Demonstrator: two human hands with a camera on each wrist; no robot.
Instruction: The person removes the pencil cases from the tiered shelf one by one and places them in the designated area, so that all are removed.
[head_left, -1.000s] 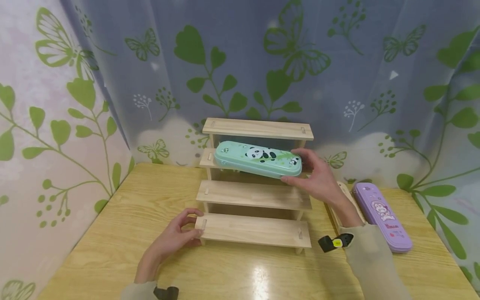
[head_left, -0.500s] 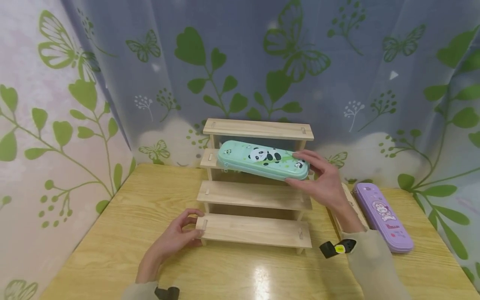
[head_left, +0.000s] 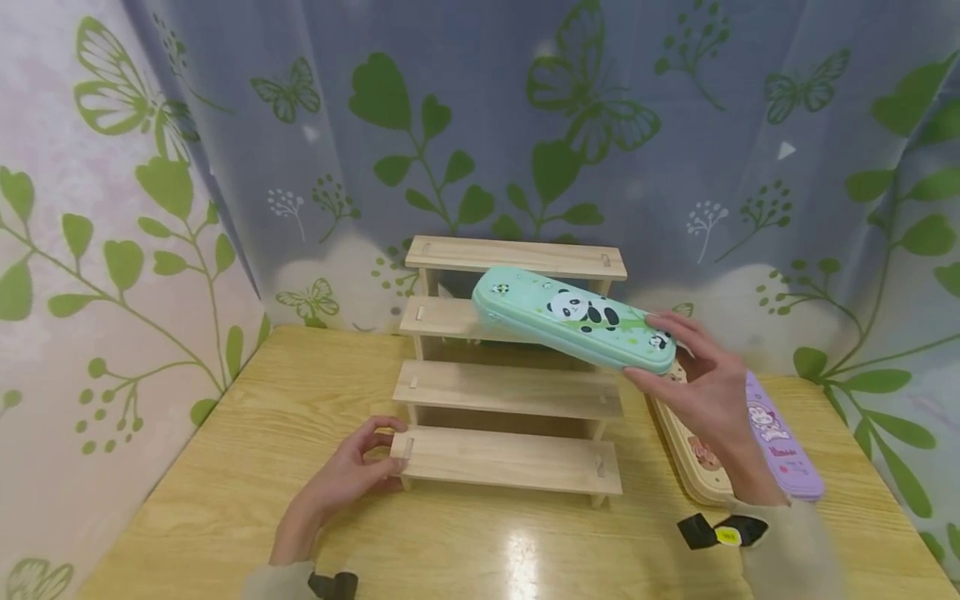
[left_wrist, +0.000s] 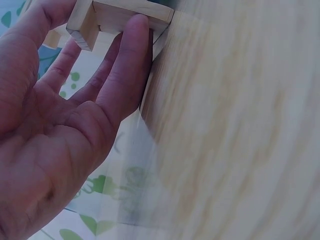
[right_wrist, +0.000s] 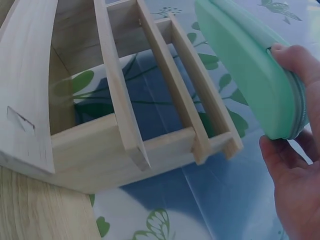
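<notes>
My right hand [head_left: 705,387] pinches the right end of a mint-green pencil case [head_left: 540,315] with a panda printed on its lid. The case is held in the air, tilted down to the right, in front of the right part of the upper shelves. In the right wrist view its zipped edge and plain underside [right_wrist: 250,75] show beside the rack. With thumb and fingers, my left hand [head_left: 345,468] grips the left end of the lowest board of a wooden stepped rack [head_left: 510,460]. The left wrist view shows those fingers [left_wrist: 130,60] against the wood.
Right of the rack, a cream pencil case [head_left: 697,458] and a purple one [head_left: 791,462] lie side by side on the wooden table [head_left: 247,400], partly hidden by my right arm. A patterned curtain [head_left: 480,117] hangs behind the rack.
My right hand has moved the mint-green pencil case right and away from the second-highest shelf, tilting it more. More of the cream case shows. My left hand stays on the rack.
</notes>
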